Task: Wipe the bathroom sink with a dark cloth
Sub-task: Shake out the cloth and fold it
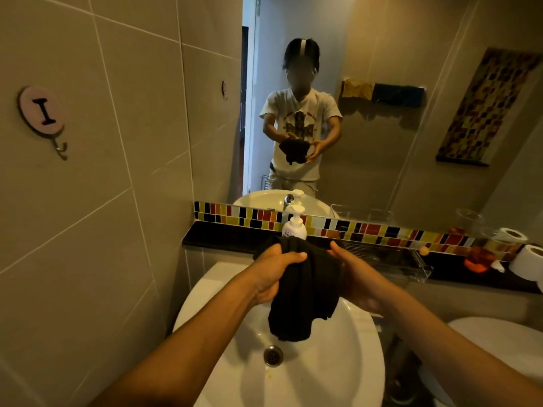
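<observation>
A dark cloth (302, 292) hangs bunched above the white round sink (338, 362), clear of the basin. My left hand (273, 274) grips its upper left part with the thumb over the top. My right hand (355, 277) holds the cloth's right side, palm against it. The metal drain (273, 355) shows just below the cloth's lower end. The tap is hidden behind the cloth and my hands.
A white pump soap bottle (294, 224) stands on the black ledge (223, 237) behind the sink. A clear tray (390, 259), an orange object (477, 259) and toilet rolls (527, 262) sit to the right. A mirror (367, 107) faces me; a toilet lid (499, 342) is lower right.
</observation>
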`<state>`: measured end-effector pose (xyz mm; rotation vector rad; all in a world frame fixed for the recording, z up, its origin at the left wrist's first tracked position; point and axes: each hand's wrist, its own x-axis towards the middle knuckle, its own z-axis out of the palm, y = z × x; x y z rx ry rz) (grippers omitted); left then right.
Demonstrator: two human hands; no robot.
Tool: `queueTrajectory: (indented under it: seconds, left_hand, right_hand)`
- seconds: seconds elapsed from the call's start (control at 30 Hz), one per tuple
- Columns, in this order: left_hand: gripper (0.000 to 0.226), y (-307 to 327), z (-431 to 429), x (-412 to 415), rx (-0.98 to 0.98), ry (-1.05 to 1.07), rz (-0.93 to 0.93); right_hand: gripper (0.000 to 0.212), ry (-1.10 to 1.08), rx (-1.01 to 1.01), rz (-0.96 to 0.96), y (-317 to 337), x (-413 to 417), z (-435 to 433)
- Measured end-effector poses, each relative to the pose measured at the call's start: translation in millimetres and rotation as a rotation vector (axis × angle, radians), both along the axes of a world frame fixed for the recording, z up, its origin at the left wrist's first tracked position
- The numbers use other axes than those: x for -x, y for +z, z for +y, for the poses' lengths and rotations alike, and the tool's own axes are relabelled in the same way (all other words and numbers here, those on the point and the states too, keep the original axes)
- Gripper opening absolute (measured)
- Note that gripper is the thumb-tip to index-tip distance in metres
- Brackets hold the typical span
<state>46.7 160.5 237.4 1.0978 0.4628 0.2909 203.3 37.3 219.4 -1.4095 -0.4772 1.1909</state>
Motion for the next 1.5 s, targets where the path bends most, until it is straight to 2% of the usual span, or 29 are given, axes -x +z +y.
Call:
queueTrajectory:
  seconds: [0.1,0.17,0.23,0.37,0.47,0.53,0.67,0.87,0.97,1.07,1.2,1.27,1.33,1.4,1.5]
  left_hand:
    - [0.035,1.7,11.7,2.0,-0.047,0.041,0.056]
    - [0.040,0.5,19.1,3.0,-0.081,0.061,0.100]
    - [0.039,-2.1,23.9,4.1,-0.109,0.059,0.137]
    - [0.012,-2.3,23.7,6.2,-0.200,0.013,0.234]
    - [0.023,0.2,32.8,8.1,-0.366,-0.005,0.407]
    - [0.027,0.9,41.8,9.4,-0.385,-0.004,0.475]
    - [0.016,4.8,45.2,5.8,-0.347,0.023,0.463]
    - [0.067,3.2,38.1,-13.1,-0.359,0.036,0.421]
    - [0.078,1.6,37.4,-20.0,-0.450,-0.019,0.368]
    - [0.060,3.6,36.3,-27.4,-0.709,-0.124,0.376]
    - [0.035,9.6,34.0,-37.9,-0.971,-0.125,0.338]
    - [0.026,14.4,34.6,-42.6,-1.079,-0.121,0.317]
    - [0.024,18.2,36.4,-48.3,-1.168,-0.134,0.328]
    - [0.024,20.7,36.5,-56.6,-1.252,-0.168,0.338]
    - [0.022,18.8,31.6,-71.7,-1.332,-0.196,0.340]
  right_hand:
    - [0.052,-0.064,-0.117,0.001,-5.2,8.5,7.0]
    - [0.057,-0.102,-0.127,-0.038,-1.6,12.8,12.2]
    - [0.057,-0.084,-0.031,-0.082,2.8,17.7,15.5]
    - [0.054,-0.007,0.135,-0.135,7.9,19.8,19.0]
    - [0.055,-0.057,0.237,-0.331,15.0,13.4,18.7]
    - [0.047,-0.062,0.286,-0.443,20.5,6.7,15.5]
    - [0.035,-0.087,0.264,-0.469,26.9,-4.4,7.1]
    - [0.021,-0.237,0.176,-0.505,30.6,-11.0,4.1]
    - [0.018,-0.270,0.171,-0.549,36.8,-17.0,-0.8]
    - [0.016,-0.240,0.181,-0.612,41.4,-22.6,-9.5]
    - [0.014,-0.112,0.201,-0.784,43.0,-27.6,-19.6]
    - [0.020,-0.007,0.235,-0.907,44.4,-31.8,-23.3]
    - [0.024,0.102,0.307,-1.091,44.7,-36.9,-25.1]
    - [0.020,0.151,0.371,-1.257,42.7,-44.4,-25.9]
    - [0.016,0.149,0.425,-1.355,39.3,-58.1,-29.0]
